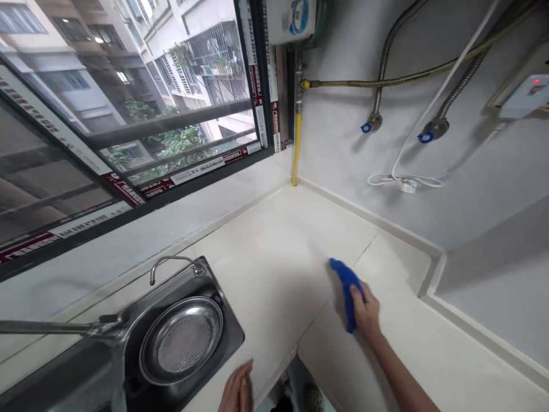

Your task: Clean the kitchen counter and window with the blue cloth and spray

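A bunched blue cloth (348, 289) is gripped in my right hand (368, 312), with my thumb pressing on its side. The cloth rests against the cream countertop (274, 257), close to the thin seam that crosses it. At the bottom of the view, my left hand (238, 389) is by the counter's front edge, just right of the sink. Its fingers are stretched out and hold nothing, and the lower part of the hand is cut off by the frame.
A steel sink (234, 329) on the left holds a round perforated metal pan (189, 337), beside faucets (171, 258). A yellow gas pipe (296, 149) meets the counter at the back corner. Hoses, valves and a hanging white cable (397, 166) line the right wall. A window (180, 86) stands behind.
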Demonstrator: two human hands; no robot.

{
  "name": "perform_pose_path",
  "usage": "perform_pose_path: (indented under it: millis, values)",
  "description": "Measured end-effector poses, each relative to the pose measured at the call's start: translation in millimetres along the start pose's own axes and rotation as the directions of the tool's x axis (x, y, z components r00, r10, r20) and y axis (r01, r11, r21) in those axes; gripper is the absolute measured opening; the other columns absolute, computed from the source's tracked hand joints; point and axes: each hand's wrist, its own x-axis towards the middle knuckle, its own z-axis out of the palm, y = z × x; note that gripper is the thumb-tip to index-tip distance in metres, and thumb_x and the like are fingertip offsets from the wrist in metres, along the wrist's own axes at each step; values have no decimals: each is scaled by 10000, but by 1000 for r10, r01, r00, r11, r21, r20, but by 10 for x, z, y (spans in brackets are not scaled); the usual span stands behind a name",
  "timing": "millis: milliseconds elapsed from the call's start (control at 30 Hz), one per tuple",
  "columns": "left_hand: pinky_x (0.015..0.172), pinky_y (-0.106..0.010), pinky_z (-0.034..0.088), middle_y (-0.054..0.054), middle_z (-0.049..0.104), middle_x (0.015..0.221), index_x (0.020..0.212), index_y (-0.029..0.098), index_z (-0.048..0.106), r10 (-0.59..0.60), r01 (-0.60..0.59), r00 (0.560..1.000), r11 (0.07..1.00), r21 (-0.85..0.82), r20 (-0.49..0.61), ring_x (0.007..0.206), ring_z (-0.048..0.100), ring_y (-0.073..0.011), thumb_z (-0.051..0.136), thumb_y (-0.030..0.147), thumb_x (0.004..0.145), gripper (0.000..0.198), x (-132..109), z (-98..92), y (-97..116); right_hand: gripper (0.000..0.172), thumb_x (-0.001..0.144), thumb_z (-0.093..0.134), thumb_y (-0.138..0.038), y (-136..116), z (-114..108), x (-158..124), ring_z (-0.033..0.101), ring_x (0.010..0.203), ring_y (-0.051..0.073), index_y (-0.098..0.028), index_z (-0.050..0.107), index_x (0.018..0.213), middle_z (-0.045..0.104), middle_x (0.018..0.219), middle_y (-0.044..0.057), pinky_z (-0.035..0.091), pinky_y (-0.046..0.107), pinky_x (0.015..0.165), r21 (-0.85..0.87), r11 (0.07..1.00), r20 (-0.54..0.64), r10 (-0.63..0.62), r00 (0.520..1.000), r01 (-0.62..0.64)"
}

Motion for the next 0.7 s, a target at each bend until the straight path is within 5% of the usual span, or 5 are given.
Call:
perform_pose_path:
  millis: [100, 200, 367, 533, 700]
  values:
    - [974, -265, 601, -47, 764, 1198, 1224, 249, 702, 161, -160, 987, 986, 46, -9, 1106, 726, -163, 471, 345, 1014, 327, 213, 21, 59, 712, 974, 344, -653, 447, -260, 207, 581, 1179, 354, -118, 679, 1304, 687, 1257, 190, 464, 520, 1030, -370, 929, -80, -45, 996, 13]
    - [958, -231, 587, -45, 782, 1148, 1208, 232, 702, 304, -302, 953, 950, 82, -6, 1066, 740, -146, 492, 311, 1012, 298, 444, 33, 154, 648, 1019, 275, -539, 627, -119, 241, 527, 1237, 368, -147, 671, 1349, 607, 1437, 179, 456, 553, 994, -668, 742, 29, -54, 998, 60]
    - [906, -227, 603, -54, 794, 1081, 1188, 227, 698, 367, -367, 930, 928, 63, 10, 1006, 757, -150, 465, 316, 1024, 298, 700, 103, 101, 550, 1041, 313, -404, 228, 711, 461, 478, 1281, 351, -169, 608, 1441, 514, 1566, 121, 441, 530, 989, -810, 567, 175, -3, 984, 146]
    - [807, -209, 628, -69, 792, 1017, 1190, 218, 684, 364, -364, 931, 931, 2, 13, 921, 770, -151, 395, 299, 1042, 334, 749, 263, -120, 516, 1026, 381, -331, -428, 1704, 633, 469, 1311, 345, -160, 567, 1476, 475, 1598, 128, 420, 499, 998, -759, 580, 358, -5, 934, 294]
    - [731, -228, 632, -94, 778, 997, 1170, 216, 688, 339, -342, 939, 938, 53, 59, 883, 769, -173, 356, 298, 1043, 365, 675, 406, -210, 541, 993, 436, -292, -1016, 2516, 418, 458, 1316, 351, -154, 516, 1510, 422, 1635, 120, 396, 513, 1027, -639, 652, 529, -12, 849, 407]
